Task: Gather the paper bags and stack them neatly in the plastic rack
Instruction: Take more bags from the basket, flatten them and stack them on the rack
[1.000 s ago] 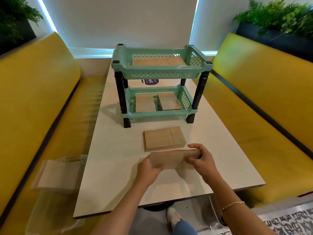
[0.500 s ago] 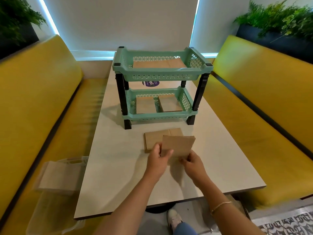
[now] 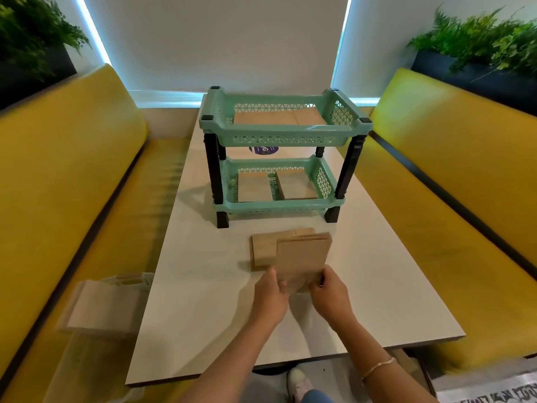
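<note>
Since a moment ago I've swung the paper bag (image 3: 302,261) upright. My left hand (image 3: 270,298) and right hand (image 3: 331,295) pinch its lower corners, fingers curled on it, over the flat bag pile (image 3: 261,251) on the table (image 3: 203,286); beyond stands the plastic rack (image 3: 284,132), bags in both tiers.

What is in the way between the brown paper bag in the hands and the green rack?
Only the flat stack of brown paper bags lying on the white table, under the held brown paper bag. Beyond it, bare tabletop leads to the green plastic rack.
</note>
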The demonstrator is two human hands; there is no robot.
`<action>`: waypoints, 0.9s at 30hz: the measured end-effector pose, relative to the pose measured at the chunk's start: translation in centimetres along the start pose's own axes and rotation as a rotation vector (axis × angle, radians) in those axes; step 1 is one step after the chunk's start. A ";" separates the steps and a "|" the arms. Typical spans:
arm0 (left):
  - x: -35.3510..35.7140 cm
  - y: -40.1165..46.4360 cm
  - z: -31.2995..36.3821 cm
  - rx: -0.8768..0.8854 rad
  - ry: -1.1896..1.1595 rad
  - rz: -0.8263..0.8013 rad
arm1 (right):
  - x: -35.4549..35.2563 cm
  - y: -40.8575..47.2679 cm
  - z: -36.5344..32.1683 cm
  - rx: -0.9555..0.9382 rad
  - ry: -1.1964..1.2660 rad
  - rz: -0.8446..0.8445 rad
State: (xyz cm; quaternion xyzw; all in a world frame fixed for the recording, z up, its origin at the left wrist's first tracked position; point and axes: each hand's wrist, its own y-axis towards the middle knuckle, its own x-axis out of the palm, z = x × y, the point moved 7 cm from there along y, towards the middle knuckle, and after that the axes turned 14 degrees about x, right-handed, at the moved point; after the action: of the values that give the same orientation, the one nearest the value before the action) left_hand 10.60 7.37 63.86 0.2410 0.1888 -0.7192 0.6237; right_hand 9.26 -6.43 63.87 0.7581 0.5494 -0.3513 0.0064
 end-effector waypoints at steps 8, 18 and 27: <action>-7.2 7.1 2.7 0.004 0.012 0.285 | -0.2 3.9 -10.1 -0.058 0.049 0.006; -11.9 17.8 2.6 -0.165 -0.002 0.372 | 3.6 12.7 -19.2 -0.091 -0.004 -0.020; -10.4 20.1 0.6 -0.153 0.028 0.379 | 6.3 15.3 -19.8 -0.115 -0.114 -0.067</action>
State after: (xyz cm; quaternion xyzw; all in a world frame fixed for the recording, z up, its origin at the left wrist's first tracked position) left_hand 31.52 12.37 70.92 0.2344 0.2028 -0.5690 0.7617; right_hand 33.43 0.57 69.55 0.7164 0.5926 -0.3616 0.0695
